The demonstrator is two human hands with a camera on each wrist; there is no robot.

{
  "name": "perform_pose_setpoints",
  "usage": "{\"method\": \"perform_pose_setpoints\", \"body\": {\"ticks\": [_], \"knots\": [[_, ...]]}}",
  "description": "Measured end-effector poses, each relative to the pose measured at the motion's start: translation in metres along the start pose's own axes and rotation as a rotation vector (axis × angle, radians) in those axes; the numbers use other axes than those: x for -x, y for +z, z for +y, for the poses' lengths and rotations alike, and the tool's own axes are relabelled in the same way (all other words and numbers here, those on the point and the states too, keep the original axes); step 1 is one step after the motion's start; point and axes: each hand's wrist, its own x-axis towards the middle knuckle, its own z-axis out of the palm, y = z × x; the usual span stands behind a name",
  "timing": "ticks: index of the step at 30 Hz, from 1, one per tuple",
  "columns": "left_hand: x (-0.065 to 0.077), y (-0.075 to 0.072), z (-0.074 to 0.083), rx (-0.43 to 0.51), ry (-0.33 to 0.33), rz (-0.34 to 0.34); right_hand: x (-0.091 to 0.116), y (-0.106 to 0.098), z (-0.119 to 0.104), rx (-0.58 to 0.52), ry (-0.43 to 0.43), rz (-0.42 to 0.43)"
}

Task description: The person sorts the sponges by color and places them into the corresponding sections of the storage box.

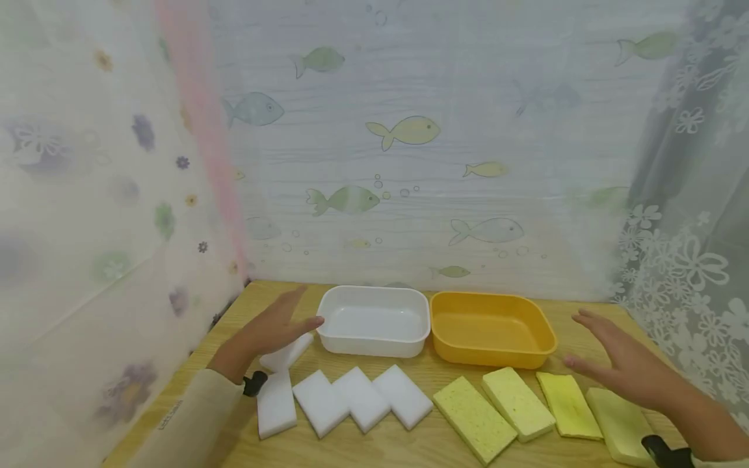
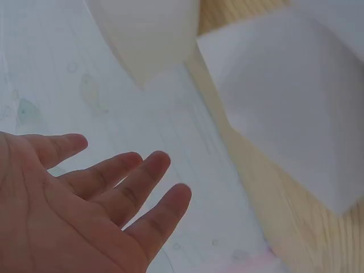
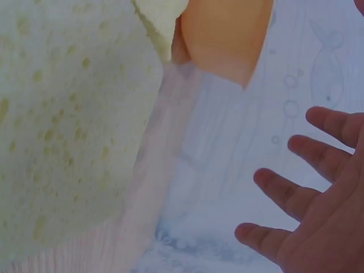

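My left hand [image 1: 270, 330] is held with its fingers spread, left of a white plastic tub [image 1: 374, 347] and above a white sponge block [image 1: 285, 356]. In the left wrist view its palm and straight fingers [image 2: 132, 193] hold nothing. My right hand [image 1: 629, 367] hovers with straight fingers to the right of a yellow plastic tub [image 1: 491, 355]. Below it lies a pale yellow sponge [image 1: 619, 426], whose pores show large in the right wrist view. Several white blocks [image 1: 320, 402] lie before the white tub; several yellow sponges [image 1: 475, 419] lie before the yellow one.
Both tubs stand side by side at the back of the wooden table [image 1: 234, 448], with bare insides. A fish-print curtain [image 1: 409, 214] hangs behind the table's back edge. Patterned sheets [image 1: 134, 273] close off the left and right sides.
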Motion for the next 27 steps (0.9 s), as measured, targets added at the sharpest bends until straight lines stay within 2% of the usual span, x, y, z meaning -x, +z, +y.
{"method": "perform_pose_setpoints", "body": {"ticks": [3,11,14,21,27], "knots": [[-0.002,0.006,0.006,0.026,-0.002,-0.015,0.001,0.002,-0.007,-0.006,-0.016,0.015],[-0.002,0.013,0.017,0.136,-0.105,-0.058,0.006,-0.004,-0.019,-0.003,0.002,0.078],[-0.004,0.016,0.019,0.184,-0.126,-0.072,0.010,-0.005,-0.023,-0.034,-0.031,0.088],[-0.006,0.024,0.015,0.256,-0.191,-0.043,0.009,0.006,-0.033,-0.187,-0.174,-0.036],[-0.005,0.030,0.015,0.320,-0.184,-0.027,0.010,0.015,-0.037,-0.252,-0.239,-0.140]]}}
